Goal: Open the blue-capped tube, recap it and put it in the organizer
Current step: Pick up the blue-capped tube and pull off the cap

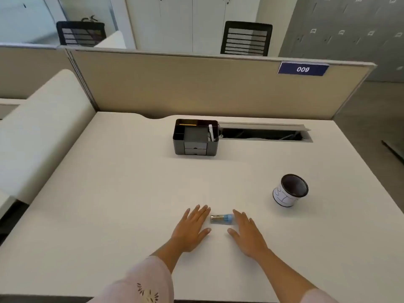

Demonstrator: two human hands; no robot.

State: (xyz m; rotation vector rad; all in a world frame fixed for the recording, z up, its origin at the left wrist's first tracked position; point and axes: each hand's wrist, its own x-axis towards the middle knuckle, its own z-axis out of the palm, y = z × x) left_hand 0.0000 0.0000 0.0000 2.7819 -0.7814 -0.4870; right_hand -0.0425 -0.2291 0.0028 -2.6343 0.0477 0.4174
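Observation:
A small tube point(220, 218) with a blue cap on its right end lies on its side on the white desk point(122, 193), near the front. My left hand point(190, 228) rests flat on the desk just left of the tube, fingers spread. My right hand point(246, 232) lies flat just right of it, fingertips beside the blue cap. Neither hand holds anything. The black desk organizer point(195, 137), with several compartments and small drawers, stands at the back of the desk, well beyond both hands.
A round pen cup point(289, 191) with a white label stands to the right, tilted toward me. An open cable slot point(264, 134) runs along the back beside the organizer. A beige partition point(196, 84) closes the far side.

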